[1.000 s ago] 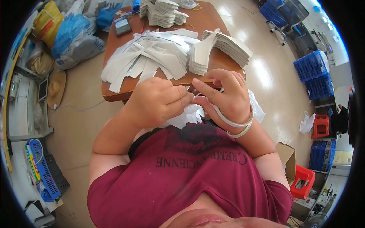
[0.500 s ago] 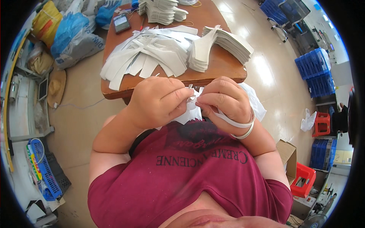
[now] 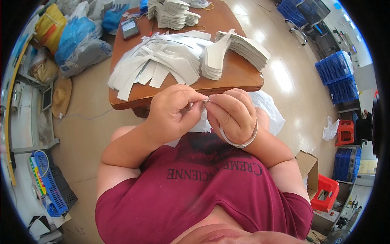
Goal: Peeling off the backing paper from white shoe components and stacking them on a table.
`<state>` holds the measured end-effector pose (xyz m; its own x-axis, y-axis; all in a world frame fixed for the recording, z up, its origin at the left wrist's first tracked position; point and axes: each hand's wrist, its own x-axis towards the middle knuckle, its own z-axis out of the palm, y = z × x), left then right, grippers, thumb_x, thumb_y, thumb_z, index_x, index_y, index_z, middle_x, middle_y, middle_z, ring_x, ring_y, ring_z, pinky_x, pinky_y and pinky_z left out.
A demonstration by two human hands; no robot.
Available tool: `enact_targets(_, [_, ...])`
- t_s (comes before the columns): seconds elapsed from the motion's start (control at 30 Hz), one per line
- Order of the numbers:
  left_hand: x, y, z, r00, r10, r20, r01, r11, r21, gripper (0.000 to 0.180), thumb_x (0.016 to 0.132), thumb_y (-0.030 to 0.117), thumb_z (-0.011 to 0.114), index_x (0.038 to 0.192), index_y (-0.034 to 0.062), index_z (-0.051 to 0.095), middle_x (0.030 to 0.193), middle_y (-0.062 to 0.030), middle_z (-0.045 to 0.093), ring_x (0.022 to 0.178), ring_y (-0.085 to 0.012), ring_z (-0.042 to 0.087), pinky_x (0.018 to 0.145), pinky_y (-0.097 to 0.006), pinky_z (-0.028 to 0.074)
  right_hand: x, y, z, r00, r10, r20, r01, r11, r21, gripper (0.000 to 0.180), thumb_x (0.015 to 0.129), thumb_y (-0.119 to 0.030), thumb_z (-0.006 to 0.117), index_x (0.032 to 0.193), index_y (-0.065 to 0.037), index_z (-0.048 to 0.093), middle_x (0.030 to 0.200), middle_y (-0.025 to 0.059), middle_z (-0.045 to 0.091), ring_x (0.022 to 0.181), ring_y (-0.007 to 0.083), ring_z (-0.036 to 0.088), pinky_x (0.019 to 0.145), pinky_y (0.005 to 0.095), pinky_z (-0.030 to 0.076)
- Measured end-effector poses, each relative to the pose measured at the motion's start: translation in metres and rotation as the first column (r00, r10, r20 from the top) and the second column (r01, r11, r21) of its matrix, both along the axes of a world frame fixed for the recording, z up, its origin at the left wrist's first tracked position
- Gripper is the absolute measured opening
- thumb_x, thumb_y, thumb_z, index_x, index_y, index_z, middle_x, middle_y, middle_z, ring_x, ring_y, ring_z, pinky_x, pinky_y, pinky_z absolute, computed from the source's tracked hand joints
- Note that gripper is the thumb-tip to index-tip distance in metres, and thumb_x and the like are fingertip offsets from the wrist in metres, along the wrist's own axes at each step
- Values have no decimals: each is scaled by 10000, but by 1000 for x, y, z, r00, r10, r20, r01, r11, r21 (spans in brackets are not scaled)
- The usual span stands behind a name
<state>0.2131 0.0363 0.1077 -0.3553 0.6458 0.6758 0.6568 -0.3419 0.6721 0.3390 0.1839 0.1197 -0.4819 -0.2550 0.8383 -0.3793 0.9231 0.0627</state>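
My left hand (image 3: 170, 114) and my right hand (image 3: 235, 116) meet in front of my chest, just short of the table edge. Thumb and forefinger of both are pinched together on a small pale piece (image 3: 206, 99), mostly covered by the fingertips; its kind does not show. A thin white band (image 3: 245, 143) loops round my right wrist. Below the hands, partly hidden, lies some white sheet material (image 3: 202, 125). On the table beyond, flat white cut pieces (image 3: 156, 61) lie fanned out in a heap, with a neater stack of curved white pieces (image 3: 243, 49) to their right.
The brown table (image 3: 227, 84) carries another white stack (image 3: 170, 14) at its far end and a phone-like device (image 3: 129, 28). Stuffed bags (image 3: 79, 44) crowd the far left. Blue crates (image 3: 339, 75) and a red stool (image 3: 326, 192) stand on the right. A straw hat (image 3: 61, 96) rests at left.
My hands have drawn closer together and slightly lower, fingertips now touching. The small piece, visible between them before, is mostly covered. The band sits differently on my right wrist.
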Motion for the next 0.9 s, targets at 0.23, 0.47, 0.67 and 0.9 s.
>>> enact_targets(0.23, [-4,0,1,999,34,-20,-35,998,-56,144,814,-11,690,954,23,693,819,-98,664,631,-205,610,564,-307,497,-8,1,-5,999,-6,-48,7,1000,27,257,646,11,737,895,45,684,989,116,626,821,258,616,707,380,515])
enact_targets(0.47, [3,1,-3,993,15,114,-13,1000,-16,114,858,10,680,972,9,688,851,-120,670,708,-228,645,625,-318,513,-3,1,5,999,20,41,-20,1000,1,238,659,21,710,895,36,678,1029,124,646,869,252,636,741,377,508])
enact_targets(0.67, [2,-1,-7,854,-23,520,91,990,-105,157,996,100,585,1081,-13,653,899,-22,646,777,-67,584,662,-251,496,-1,-3,12,982,-34,186,42,998,-37,198,695,16,699,884,-8,648,1127,134,673,961,254,648,811,379,496])
enact_targets(0.9, [-9,4,-6,633,-36,773,371,891,-261,238,1017,218,592,1069,-7,651,850,-7,645,739,-60,578,638,-217,481,3,6,11,958,43,283,17,979,-204,215,705,36,675,883,-39,581,1142,138,677,1002,287,651,839,408,494])
